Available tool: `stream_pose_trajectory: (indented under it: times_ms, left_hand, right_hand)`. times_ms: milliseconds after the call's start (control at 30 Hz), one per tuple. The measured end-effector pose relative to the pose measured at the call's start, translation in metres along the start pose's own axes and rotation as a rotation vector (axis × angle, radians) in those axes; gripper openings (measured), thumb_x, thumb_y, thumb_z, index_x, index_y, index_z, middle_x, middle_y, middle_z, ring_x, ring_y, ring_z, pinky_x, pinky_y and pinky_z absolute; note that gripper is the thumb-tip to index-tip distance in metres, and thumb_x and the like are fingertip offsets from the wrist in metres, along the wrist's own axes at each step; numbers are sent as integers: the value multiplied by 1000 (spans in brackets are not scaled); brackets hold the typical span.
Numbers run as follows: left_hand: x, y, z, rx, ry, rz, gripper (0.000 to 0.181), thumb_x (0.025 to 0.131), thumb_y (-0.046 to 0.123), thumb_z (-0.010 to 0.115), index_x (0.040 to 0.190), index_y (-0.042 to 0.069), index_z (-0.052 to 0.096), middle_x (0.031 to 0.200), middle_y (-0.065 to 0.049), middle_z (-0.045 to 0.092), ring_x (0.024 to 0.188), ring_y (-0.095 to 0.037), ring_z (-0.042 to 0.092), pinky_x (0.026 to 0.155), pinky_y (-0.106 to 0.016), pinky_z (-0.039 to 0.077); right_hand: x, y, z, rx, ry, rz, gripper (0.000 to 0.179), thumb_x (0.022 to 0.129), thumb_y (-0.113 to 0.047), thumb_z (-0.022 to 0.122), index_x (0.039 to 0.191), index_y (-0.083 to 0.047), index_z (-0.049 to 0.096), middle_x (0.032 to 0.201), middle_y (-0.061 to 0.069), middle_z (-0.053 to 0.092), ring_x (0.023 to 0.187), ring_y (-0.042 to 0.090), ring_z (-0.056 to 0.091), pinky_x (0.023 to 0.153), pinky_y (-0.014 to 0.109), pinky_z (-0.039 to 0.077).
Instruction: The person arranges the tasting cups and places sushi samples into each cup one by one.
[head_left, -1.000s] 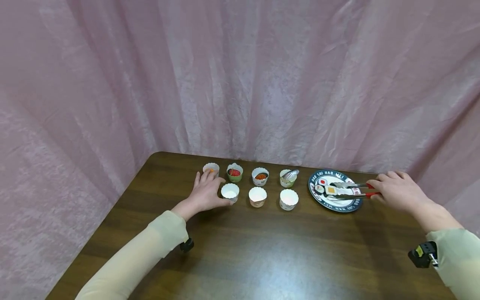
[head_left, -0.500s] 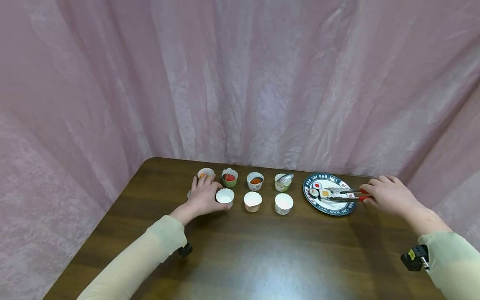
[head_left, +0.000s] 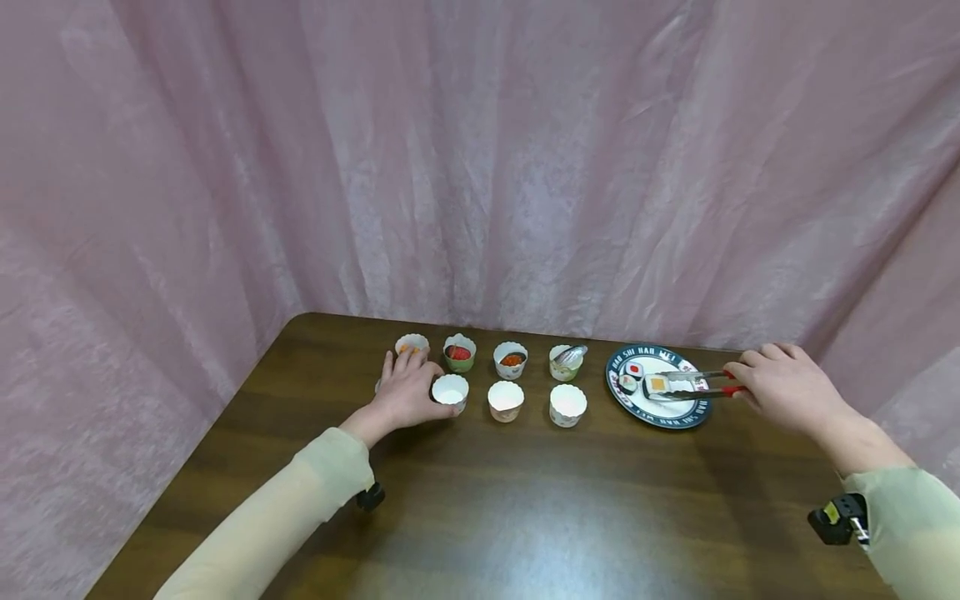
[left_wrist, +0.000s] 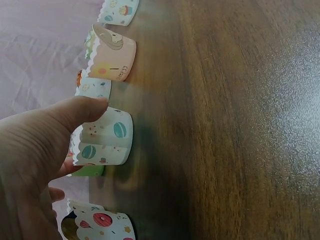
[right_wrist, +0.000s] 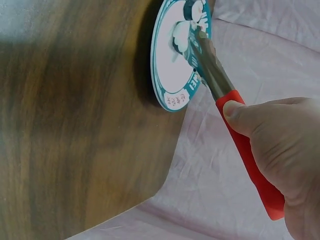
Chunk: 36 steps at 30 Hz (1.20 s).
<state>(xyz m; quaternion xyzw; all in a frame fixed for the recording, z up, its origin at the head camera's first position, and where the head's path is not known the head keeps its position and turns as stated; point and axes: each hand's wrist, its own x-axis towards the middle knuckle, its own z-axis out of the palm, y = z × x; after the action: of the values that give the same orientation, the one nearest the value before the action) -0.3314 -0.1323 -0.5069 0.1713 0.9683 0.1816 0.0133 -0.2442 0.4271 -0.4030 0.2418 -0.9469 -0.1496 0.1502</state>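
My left hand (head_left: 408,396) pinches a white paper cup (head_left: 450,393) between thumb and fingers. Its macaron print shows in the left wrist view, where the cup (left_wrist: 107,137) stands on the table. My right hand (head_left: 783,387) grips metal tongs (right_wrist: 212,70) by their red handles. The tong tips lie on both sides of a sushi piece (head_left: 656,385) with a yellow square centre, over a round blue-rimmed plate (head_left: 667,422). Two smaller sushi rolls lie beside it: one with a red centre (head_left: 634,369), another nearer the plate's left rim (head_left: 627,384).
In the front row stand two more paper cups, a pinkish one (head_left: 506,410) and a white one (head_left: 567,414). Behind them, cups hold red (head_left: 459,354), orange-red (head_left: 513,360) and silvery (head_left: 572,357) food pieces. Another cup (head_left: 412,341) is partly behind my left hand. A pink curtain (head_left: 487,167) hangs behind.
The tong arms have drawn closer together about the yellow-centred sushi, which now sits slightly right, apart from the smaller rolls. The head view has shifted a little. My left hand stays at the cup.
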Motion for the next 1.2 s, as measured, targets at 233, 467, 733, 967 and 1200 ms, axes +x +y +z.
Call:
stream_pose_trajectory:
  times_ms: [233, 467, 733, 967, 1200]
  left_hand:
    - [2, 7, -3, 11, -16, 6, 67, 78, 60, 82, 126, 15, 67, 170, -20, 29, 159, -44, 15, 126, -71, 0]
    - [-1, 6, -10, 1, -3, 11, 61, 81, 55, 83, 123, 14, 67, 169, -22, 30, 158, -47, 16, 125, -72, 1]
    - [2, -3, -5, -7, 7, 19, 60, 79, 58, 81, 118, 14, 67, 168, -21, 31, 159, -45, 15, 126, -71, -1]
    - [2, -1, -4, 3, -6, 20, 59, 79, 58, 80, 118, 16, 68, 168, -20, 31, 159, -45, 14, 126, -70, -2]
    - [-2, 7, -10, 37, -22, 34, 56, 81, 57, 81, 117, 16, 68, 167, -20, 34, 158, -45, 18, 125, -73, 4]
  right_hand:
    - [-6, 6, -8, -27, 45, -23, 39, 73, -19, 93, 106, -6, 76, 92, 6, 69, 92, 36, 64, 88, 61, 49]
    - [5, 7, -18, -43, 151, -65, 39, 70, -16, 93, 103, -6, 75, 90, 8, 70, 91, 36, 64, 86, 59, 48]
    - [24, -3, -41, -56, 139, -92, 44, 70, -12, 94, 109, -6, 76, 95, 9, 72, 94, 36, 64, 95, 61, 47]
    - [40, -18, -61, -89, 69, -110, 49, 74, -2, 90, 119, -7, 75, 109, 11, 74, 106, 37, 63, 106, 61, 44]
    - [56, -38, -65, -81, 143, -203, 40, 78, -4, 86, 116, -9, 74, 106, 9, 72, 104, 37, 62, 107, 60, 44]
